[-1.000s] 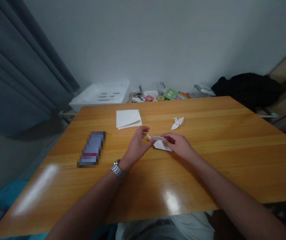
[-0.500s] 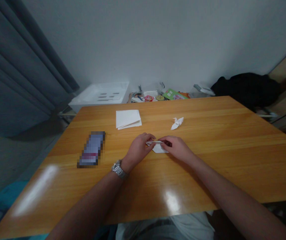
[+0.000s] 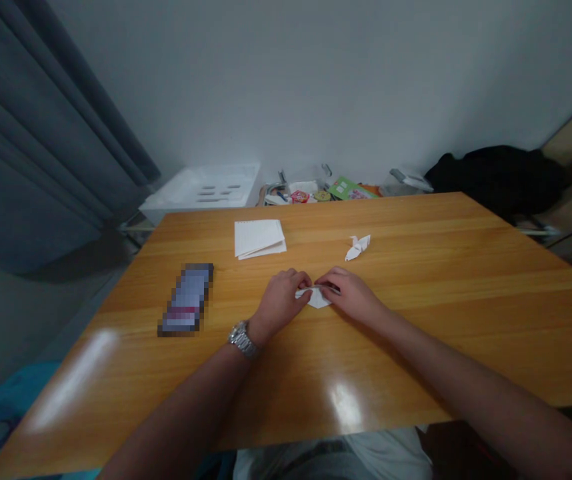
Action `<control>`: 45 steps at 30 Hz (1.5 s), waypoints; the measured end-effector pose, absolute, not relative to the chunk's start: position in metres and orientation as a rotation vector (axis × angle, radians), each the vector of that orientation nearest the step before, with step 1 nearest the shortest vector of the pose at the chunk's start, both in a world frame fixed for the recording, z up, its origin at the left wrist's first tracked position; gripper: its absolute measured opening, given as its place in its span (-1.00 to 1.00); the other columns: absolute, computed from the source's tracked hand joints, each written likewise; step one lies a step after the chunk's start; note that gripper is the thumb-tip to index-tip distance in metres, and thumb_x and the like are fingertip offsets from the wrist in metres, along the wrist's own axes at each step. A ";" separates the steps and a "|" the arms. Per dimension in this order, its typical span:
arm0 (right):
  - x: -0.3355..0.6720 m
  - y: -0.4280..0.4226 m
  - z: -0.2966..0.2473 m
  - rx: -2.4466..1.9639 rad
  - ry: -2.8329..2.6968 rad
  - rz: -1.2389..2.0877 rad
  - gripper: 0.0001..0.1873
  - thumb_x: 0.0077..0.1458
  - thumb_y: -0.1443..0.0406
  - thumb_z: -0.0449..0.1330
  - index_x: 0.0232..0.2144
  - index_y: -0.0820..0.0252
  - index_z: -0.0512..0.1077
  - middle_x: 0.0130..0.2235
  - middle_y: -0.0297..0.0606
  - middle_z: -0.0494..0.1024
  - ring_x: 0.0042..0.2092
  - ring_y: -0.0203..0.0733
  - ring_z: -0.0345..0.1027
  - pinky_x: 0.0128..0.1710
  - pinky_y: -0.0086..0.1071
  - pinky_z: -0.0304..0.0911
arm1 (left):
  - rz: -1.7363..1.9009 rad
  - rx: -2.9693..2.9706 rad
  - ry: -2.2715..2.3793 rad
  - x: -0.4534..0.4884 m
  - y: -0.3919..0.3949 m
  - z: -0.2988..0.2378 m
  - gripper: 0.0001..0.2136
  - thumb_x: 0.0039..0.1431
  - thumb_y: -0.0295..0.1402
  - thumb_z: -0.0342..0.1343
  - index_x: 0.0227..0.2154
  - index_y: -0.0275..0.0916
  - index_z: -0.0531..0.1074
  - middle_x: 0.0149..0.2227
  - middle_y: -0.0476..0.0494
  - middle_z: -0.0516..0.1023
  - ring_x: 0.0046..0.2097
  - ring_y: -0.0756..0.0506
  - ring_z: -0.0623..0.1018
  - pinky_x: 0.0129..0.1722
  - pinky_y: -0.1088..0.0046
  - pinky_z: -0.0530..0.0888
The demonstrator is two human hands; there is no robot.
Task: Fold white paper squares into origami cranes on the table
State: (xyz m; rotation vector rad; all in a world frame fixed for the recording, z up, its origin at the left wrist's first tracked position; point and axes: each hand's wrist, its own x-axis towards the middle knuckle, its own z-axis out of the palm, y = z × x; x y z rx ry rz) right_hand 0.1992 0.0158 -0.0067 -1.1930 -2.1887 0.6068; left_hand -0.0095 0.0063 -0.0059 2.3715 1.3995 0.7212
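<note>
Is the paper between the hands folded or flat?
Folded. The white paper between the left hand and right hand shows a pointed bottom tip and a narrow doubled edge on top, not a flat sheet.

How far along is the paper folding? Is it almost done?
One white origami crane looks finished on the wooden table. In hand: a folded white paper, pinched by the left hand and right hand, still flat, not crane-shaped. Left: probably more folding; a stack of white paper lies nearby.

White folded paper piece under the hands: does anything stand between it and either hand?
Nothing visible does. The white folded paper piece lies directly between the left hand and the right hand, and the fingers of the left hand touch it. The white paper crane lies apart, beyond them.
</note>
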 end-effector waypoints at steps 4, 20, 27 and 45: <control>0.197 0.020 -0.005 -1.178 -2.222 0.591 -0.85 0.21 0.42 0.20 -0.22 0.22 0.58 -0.25 -0.18 0.52 -0.21 -0.15 0.42 -0.19 -0.33 0.29 | 0.722 2.365 1.417 -0.010 0.006 -0.005 -0.91 0.24 -0.38 0.14 -0.20 -0.18 0.47 -0.24 -0.12 0.49 -0.19 -0.14 0.49 -0.16 0.33 0.39; 0.209 0.014 -0.016 -1.049 -2.215 0.547 -0.81 0.27 0.33 0.17 -0.11 0.13 0.54 -0.18 -0.16 0.52 -0.12 -0.08 0.43 -0.08 -0.23 0.33 | 0.685 2.386 1.342 -0.013 0.008 -0.002 -0.87 0.29 -0.37 0.08 -0.15 -0.16 0.47 -0.22 -0.11 0.49 -0.16 -0.14 0.50 -0.14 0.34 0.41; 0.210 0.015 -0.019 -1.036 -2.205 0.551 -0.82 0.29 0.30 0.16 -0.13 0.14 0.54 -0.18 -0.17 0.52 -0.13 -0.10 0.43 -0.09 -0.25 0.33 | 0.668 2.419 1.189 -0.019 0.012 0.002 -0.84 0.33 -0.35 0.07 -0.11 -0.16 0.50 -0.14 -0.14 0.47 -0.11 -0.13 0.50 -0.07 0.35 0.43; 0.210 0.011 -0.012 -1.049 -2.168 0.574 -0.80 0.31 0.28 0.13 -0.21 0.14 0.58 -0.23 -0.18 0.53 -0.18 -0.13 0.44 -0.13 -0.25 0.33 | 0.580 2.466 1.118 -0.026 0.015 0.005 -0.81 0.23 -0.28 0.22 -0.12 -0.16 0.55 -0.13 -0.14 0.48 -0.10 -0.15 0.51 -0.06 0.36 0.43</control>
